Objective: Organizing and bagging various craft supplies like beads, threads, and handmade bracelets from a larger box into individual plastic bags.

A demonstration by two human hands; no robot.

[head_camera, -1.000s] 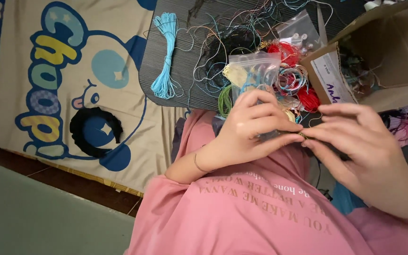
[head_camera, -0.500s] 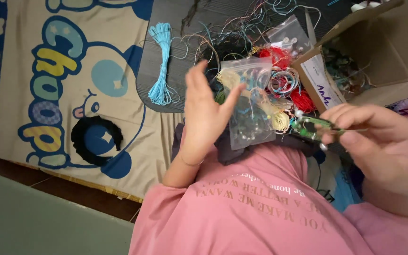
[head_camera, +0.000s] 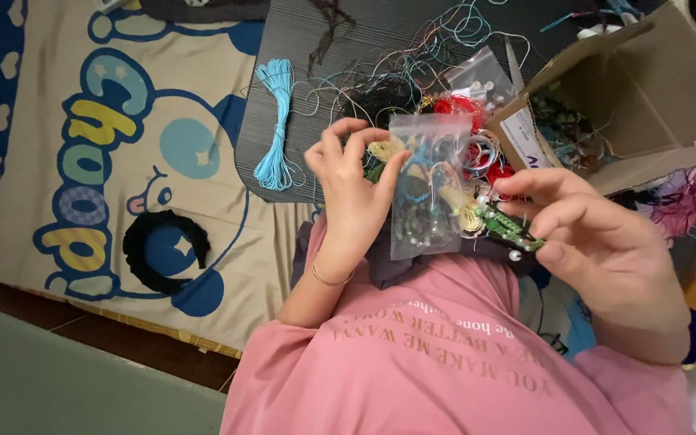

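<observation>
My left hand (head_camera: pixel 354 189) pinches the left edge of a clear zip bag (head_camera: pixel 427 184) that holds beaded and braided bracelets, and keeps it upright in front of my chest. My right hand (head_camera: pixel 602 242) grips a green beaded piece with white pearls (head_camera: pixel 509 229) between thumb and fingers, just right of the bag's lower edge. Both hands hover over my pink shirt, near the front edge of the small dark table (head_camera: pixel 316 48).
On the table lie a light blue cord bundle (head_camera: pixel 275 121), tangled threads, red rings and more clear bags (head_camera: pixel 477 76). An open cardboard box (head_camera: pixel 630 97) stands at the right. A cartoon-printed mat (head_camera: pixel 106 161) covers the floor to the left.
The hands were together near my chest. My left hand has since lifted the zip bag upright, and my right hand has drawn away to the right with the green beaded piece.
</observation>
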